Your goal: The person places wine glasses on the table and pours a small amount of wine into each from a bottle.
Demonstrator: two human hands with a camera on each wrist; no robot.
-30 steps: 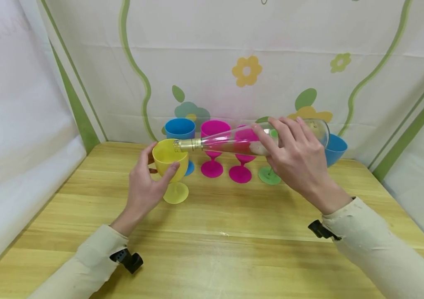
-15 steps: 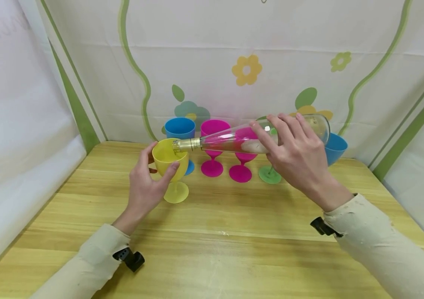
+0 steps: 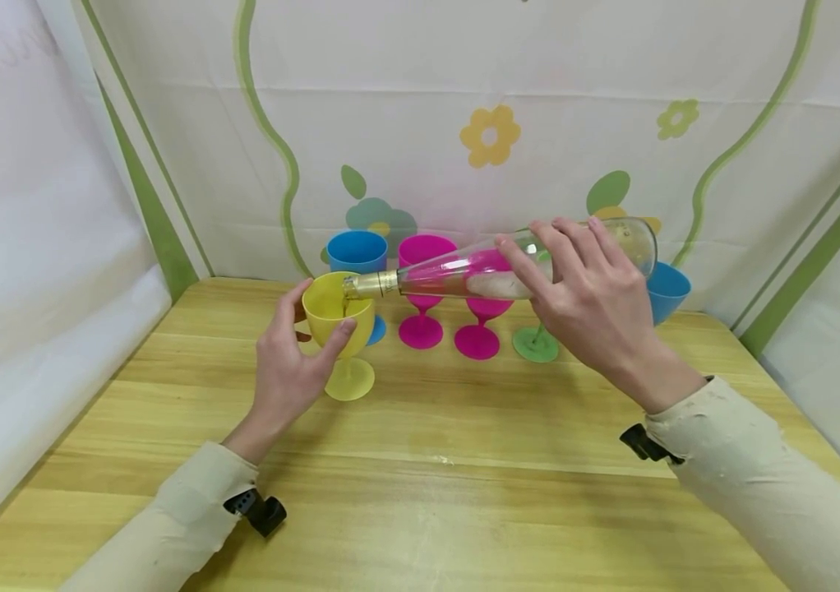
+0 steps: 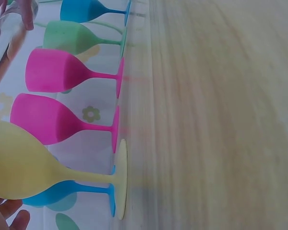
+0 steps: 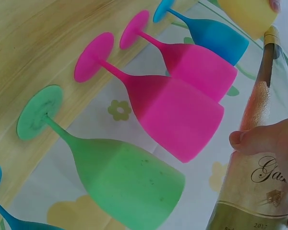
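A yellow plastic goblet stands upright on the table. My left hand holds its bowl, thumb on the near side and fingers round the left. Over it my right hand grips a clear glass bottle by the body, from above. The bottle lies nearly level, base slightly raised, with its gold-wrapped neck at the goblet's rim. A thin dark stream drops from the mouth into the bowl. In the right wrist view, reddish liquid fills the neck, and the label shows below my thumb.
Behind, along the cloth backdrop, stand a blue goblet, two magenta goblets, a green goblet and another blue goblet. The bottle passes in front of the middle ones. The wooden table extends toward me.
My right hand has raised the bottle's base a little, tilting the neck further down. A stream now shows in the yellow goblet. My left hand keeps its place on the bowl.
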